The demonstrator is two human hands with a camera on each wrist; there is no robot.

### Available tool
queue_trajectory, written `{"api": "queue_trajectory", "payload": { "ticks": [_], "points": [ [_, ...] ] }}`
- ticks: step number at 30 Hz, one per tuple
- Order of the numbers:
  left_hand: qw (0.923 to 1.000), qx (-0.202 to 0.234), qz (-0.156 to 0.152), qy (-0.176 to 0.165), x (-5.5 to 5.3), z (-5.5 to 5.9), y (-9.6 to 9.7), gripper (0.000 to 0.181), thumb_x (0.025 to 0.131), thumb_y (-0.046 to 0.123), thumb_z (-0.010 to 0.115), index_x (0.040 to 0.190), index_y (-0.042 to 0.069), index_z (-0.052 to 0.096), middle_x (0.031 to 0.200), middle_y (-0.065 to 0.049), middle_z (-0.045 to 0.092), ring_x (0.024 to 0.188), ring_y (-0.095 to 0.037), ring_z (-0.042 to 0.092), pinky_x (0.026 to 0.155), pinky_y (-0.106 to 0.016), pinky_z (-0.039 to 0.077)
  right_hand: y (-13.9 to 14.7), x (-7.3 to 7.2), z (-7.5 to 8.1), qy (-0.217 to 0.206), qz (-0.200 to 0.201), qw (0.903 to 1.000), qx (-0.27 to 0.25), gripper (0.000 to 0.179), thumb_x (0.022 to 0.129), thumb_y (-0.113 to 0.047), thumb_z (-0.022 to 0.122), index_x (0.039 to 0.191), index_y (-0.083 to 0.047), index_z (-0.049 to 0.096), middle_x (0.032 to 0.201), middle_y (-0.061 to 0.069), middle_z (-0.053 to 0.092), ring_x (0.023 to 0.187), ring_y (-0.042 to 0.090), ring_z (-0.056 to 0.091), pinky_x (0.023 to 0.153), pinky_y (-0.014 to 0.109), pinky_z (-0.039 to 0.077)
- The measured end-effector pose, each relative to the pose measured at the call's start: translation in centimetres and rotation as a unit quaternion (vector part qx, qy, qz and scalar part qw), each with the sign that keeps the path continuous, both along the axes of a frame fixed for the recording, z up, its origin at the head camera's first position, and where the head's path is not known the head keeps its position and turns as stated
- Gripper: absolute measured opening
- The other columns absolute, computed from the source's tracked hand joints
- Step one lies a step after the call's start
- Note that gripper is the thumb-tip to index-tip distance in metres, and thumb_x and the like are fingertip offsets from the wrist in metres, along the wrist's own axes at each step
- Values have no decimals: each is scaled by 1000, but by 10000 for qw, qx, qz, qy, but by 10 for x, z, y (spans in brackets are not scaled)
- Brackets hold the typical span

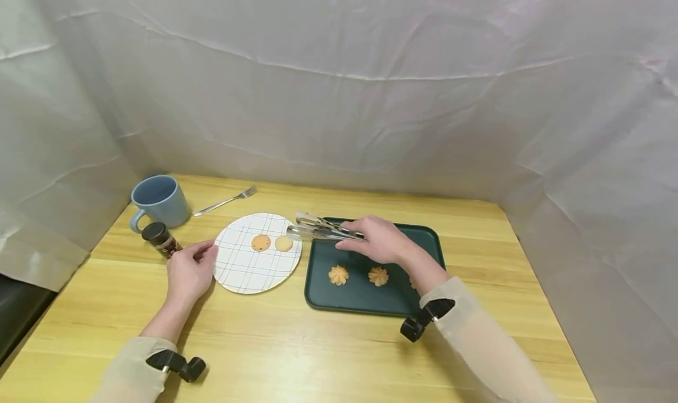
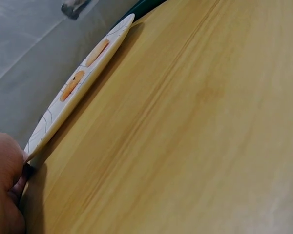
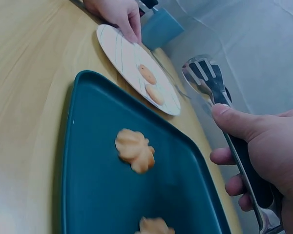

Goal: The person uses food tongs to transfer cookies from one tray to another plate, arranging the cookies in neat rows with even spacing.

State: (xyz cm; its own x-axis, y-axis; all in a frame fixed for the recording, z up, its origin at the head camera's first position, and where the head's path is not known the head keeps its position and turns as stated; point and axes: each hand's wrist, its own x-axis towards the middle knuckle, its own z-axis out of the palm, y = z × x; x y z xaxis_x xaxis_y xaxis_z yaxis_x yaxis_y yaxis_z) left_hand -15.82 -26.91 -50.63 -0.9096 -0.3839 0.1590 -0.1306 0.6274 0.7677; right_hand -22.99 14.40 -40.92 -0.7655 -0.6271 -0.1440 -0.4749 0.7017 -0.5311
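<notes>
My left hand (image 1: 189,270) pinches the left rim of a white plate (image 1: 241,267) with thin checked lines. On the plate lie a speckled round cookie (image 1: 261,243) and a paler one (image 1: 283,243), side by side. My right hand (image 1: 378,239) grips metal tongs (image 3: 239,146) with dark handle panels, raised above the tray in the right wrist view. The tongs' tips point left, overlapping the plate's right edge in the head view, and nothing shows between them. On the dark green tray (image 1: 360,303) sit flower-shaped cookies (image 1: 338,275), one partly hidden by my right forearm.
A blue mug (image 1: 160,202) stands at the back left, with a fork (image 1: 225,201) lying to its right. Close beside my left hand is a black-capped jar (image 1: 161,239). Grey curtains (image 1: 339,115) enclose the wooden table (image 1: 265,344) at the back and sides.
</notes>
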Motion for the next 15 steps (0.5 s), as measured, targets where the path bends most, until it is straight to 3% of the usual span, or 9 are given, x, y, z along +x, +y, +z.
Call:
{"api": "queue_trajectory", "payload": {
  "ticks": [4,6,10,15],
  "points": [
    [10000,-59,15,76,1,1,0,30,104,21,66,123,0,78,104,-17,78,92,-24,70,72,-13,46,16,9,7,77,-59,10000,8,66,104,-56,63,153,-13,57,141,6,68,40,14,42,81,42,52],
    [9999,-87,15,108,1,1,0,30,104,20,67,122,-1,78,104,-17,78,91,-24,70,71,-13,45,25,13,10,132,-137,9998,-11,67,103,-57,63,153,-13,58,146,5,64,41,15,44,81,43,53],
    [9998,-97,14,157,1,1,1,30,104,20,67,121,-1,78,103,-17,78,90,-24,70,70,-12,45,43,20,14,390,-278,9989,9,69,101,-60,64,152,-13,59,134,4,71,42,13,37,70,39,49],
    [9999,-80,19,109,1,1,3,30,104,21,67,122,0,78,103,-16,78,91,-24,70,70,-12,44,64,26,17,784,-302,9965,-5,65,100,-57,68,148,-13,64,98,-7,74,50,9,44,65,37,45]
  ]
}}
